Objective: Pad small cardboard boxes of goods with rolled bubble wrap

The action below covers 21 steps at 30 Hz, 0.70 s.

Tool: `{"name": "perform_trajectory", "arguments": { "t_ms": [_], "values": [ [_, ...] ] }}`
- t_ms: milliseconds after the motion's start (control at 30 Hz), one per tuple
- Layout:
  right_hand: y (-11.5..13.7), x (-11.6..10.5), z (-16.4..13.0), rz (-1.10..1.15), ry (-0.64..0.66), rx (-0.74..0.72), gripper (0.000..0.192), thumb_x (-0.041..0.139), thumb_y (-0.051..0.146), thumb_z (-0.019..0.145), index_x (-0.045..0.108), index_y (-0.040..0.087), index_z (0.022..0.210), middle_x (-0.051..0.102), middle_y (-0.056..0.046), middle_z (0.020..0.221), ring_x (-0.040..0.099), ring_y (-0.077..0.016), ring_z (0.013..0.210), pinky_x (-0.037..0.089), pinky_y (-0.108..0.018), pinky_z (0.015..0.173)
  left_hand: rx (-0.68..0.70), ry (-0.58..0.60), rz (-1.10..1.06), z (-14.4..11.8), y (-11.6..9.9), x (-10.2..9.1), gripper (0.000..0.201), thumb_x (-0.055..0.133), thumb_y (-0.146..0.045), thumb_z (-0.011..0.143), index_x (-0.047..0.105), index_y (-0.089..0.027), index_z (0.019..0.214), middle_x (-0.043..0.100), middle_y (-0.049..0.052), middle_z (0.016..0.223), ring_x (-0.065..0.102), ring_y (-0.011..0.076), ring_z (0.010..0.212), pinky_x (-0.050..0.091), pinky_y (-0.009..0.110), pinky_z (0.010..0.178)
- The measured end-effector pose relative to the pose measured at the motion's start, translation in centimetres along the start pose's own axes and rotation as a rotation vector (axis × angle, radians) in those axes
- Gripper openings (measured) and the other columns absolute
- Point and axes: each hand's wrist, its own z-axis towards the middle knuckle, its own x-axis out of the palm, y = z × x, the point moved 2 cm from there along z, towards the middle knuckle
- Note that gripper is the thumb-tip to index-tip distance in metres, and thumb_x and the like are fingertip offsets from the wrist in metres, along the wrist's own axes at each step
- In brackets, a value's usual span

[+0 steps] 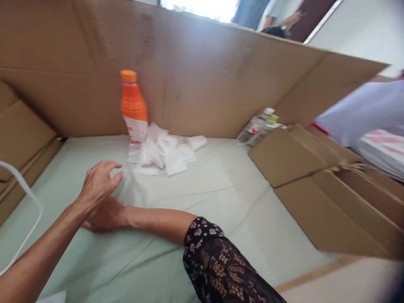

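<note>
My left hand [101, 180] hovers above the pale green sheet at the left, its fingers bent and its thumb apart, with nothing between them. My right hand [106, 213] reaches across beneath the left wrist, close to the sheet; it is blurred and its fingers are partly hidden. Beyond both hands stands an orange bottle [134, 105] with an orange cap and a white lower part. A loose heap of white paper pieces [167, 151] lies beside the bottle's base. Neither hand touches the bottle or the heap.
Cardboard walls [205, 80] enclose the sheet [221, 181] at the back and sides. A clear plastic bottle [255, 128] leans at the back right, near a cardboard box [331, 202]. At the left hangs a white cable [31, 193]. A person's hand [292, 19] shows beyond the wall.
</note>
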Motion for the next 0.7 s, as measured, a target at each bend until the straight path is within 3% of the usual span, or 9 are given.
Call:
{"name": "perform_trajectory", "arguments": {
  "t_ms": [100, 200, 267, 367, 500, 567, 600, 633, 700],
  "values": [
    [-1.8, -0.8, -10.7, -0.283, -0.044, -0.034, 0.038, 0.050, 0.039, 0.101, 0.060, 0.023, 0.133, 0.057, -0.002, 0.145, 0.045, -0.0211, 0.137, 0.037, -0.035, 0.114, 0.090, 0.171, -0.012, -1.0, -2.2, 3.9, 0.041, 0.046, -0.033, 0.084, 0.072, -0.015, 0.110, 0.071, 0.016, 0.114, 0.067, 0.0313, 0.100, 0.050, 0.043, 0.093],
    [-4.1, -4.0, -22.7, -0.349, -0.065, 0.153, 0.037, 0.055, 0.040, 0.099, 0.061, 0.022, 0.131, 0.056, -0.006, 0.147, 0.048, -0.0223, 0.136, 0.042, -0.038, 0.109, 0.198, 0.154, 0.018, -3.2, -5.5, 7.0, 0.044, 0.045, -0.035, 0.087, 0.072, -0.012, 0.114, 0.068, 0.019, 0.123, 0.064, 0.0352, 0.109, 0.048, 0.046, 0.096],
    [-5.0, -7.6, -30.5, -0.438, -0.145, 0.398, 0.027, 0.060, 0.030, 0.094, 0.068, 0.018, 0.117, 0.061, -0.012, 0.140, 0.054, -0.0264, 0.130, 0.044, -0.042, 0.106, 0.227, 0.087, 0.085, -5.0, -8.0, 8.4, 0.049, 0.044, -0.039, 0.090, 0.069, -0.010, 0.121, 0.063, 0.021, 0.129, 0.061, 0.0385, 0.112, 0.046, 0.051, 0.098],
    [-4.0, -14.8, -41.4, -0.722, -0.464, 0.717, 0.029, 0.054, 0.017, 0.092, 0.066, 0.016, 0.118, 0.062, -0.017, 0.137, 0.055, -0.0303, 0.130, 0.044, -0.048, 0.103, 0.248, 0.034, 0.154, -7.7, -11.4, 9.5, 0.051, 0.047, -0.043, 0.090, 0.066, -0.011, 0.126, 0.059, 0.023, 0.136, 0.058, 0.0407, 0.115, 0.040, 0.059, 0.101],
    [-1.7, -23.0, -54.4, -1.085, -0.667, 1.086, 0.052, 0.057, 0.036, 0.093, 0.053, 0.014, 0.139, 0.054, -0.025, 0.144, 0.050, -0.0433, 0.134, 0.041, -0.058, 0.094, 0.255, 0.080, 0.126, -10.2, -15.0, 9.4, 0.047, 0.053, -0.039, 0.089, 0.065, -0.013, 0.125, 0.055, 0.024, 0.140, 0.055, 0.0405, 0.122, 0.037, 0.061, 0.103],
    [-2.0, -25.2, -59.7, -1.153, -0.600, 1.164, 0.047, 0.053, 0.052, 0.093, 0.063, 0.020, 0.126, 0.070, -0.023, 0.112, 0.066, -0.0416, 0.103, 0.043, -0.054, 0.076, 0.246, 0.104, 0.057, -11.0, -16.1, 9.1, 0.044, 0.056, -0.035, 0.087, 0.066, -0.012, 0.123, 0.056, 0.025, 0.139, 0.054, 0.0408, 0.123, 0.035, 0.062, 0.105],
    [-2.4, -25.7, -61.6, -1.135, -0.562, 1.122, 0.037, 0.053, 0.057, 0.092, 0.070, 0.028, 0.106, 0.071, -0.014, 0.080, 0.068, -0.0345, 0.074, 0.042, -0.047, 0.065, 0.242, 0.109, 0.018, -11.4, -16.4, 9.0, 0.043, 0.057, -0.034, 0.086, 0.066, -0.011, 0.122, 0.056, 0.025, 0.139, 0.054, 0.0412, 0.123, 0.035, 0.063, 0.105],
    [-2.7, -25.9, -63.2, -1.112, -0.558, 1.108, 0.029, 0.058, 0.058, 0.088, 0.069, 0.032, 0.084, 0.061, -0.005, 0.055, 0.058, -0.0265, 0.050, 0.038, -0.042, 0.056, 0.237, 0.112, -0.016, -11.7, -16.7, 8.9, 0.042, 0.058, -0.032, 0.086, 0.067, -0.011, 0.121, 0.057, 0.025, 0.138, 0.054, 0.0414, 0.123, 0.034, 0.064, 0.106],
    [-3.0, -25.6, -64.5, -1.032, -0.524, 1.084, 0.034, 0.065, 0.052, 0.085, 0.056, 0.032, 0.058, 0.040, 0.004, 0.035, 0.031, -0.0156, 0.028, 0.026, -0.033, 0.045, 0.234, 0.115, -0.062, -12.5, -17.0, 8.8, 0.039, 0.058, -0.031, 0.085, 0.068, -0.012, 0.118, 0.058, 0.024, 0.137, 0.054, 0.0409, 0.124, 0.034, 0.064, 0.108]
  ]
}}
